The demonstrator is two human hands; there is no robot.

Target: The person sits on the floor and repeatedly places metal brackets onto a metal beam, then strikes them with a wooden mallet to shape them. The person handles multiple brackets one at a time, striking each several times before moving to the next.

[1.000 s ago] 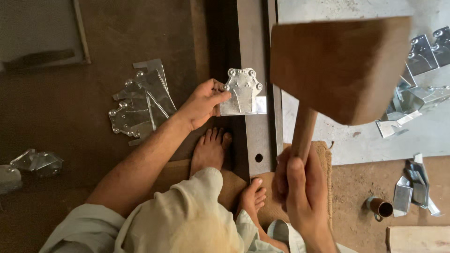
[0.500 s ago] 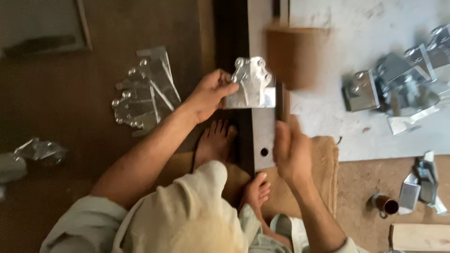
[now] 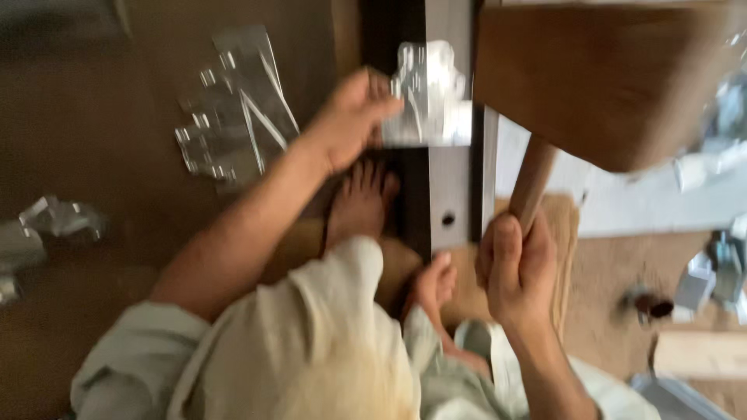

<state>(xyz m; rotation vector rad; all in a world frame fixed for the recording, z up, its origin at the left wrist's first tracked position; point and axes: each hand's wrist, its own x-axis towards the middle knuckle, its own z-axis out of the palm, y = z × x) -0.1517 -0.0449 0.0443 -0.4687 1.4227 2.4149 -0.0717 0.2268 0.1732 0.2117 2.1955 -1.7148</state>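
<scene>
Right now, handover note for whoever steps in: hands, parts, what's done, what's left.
Left hand pins a shiny metal bracket flat on the steel bar.
Right hand grips the handle of a wooden mallet, head raised close to the camera above the bar.
Loose brackets lie on the floor to the left; more metal pieces to the right.
Done: bracket placed on the bar.
Left: cannot tell; the frame is blurred.

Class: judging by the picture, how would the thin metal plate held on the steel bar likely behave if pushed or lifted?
The metal plate looks thin and shiny, so probably light and slippery on the steel bar. The left hand pins its edge, suggesting it shifts easily. It keeps its shape, so likely stiff.
</scene>
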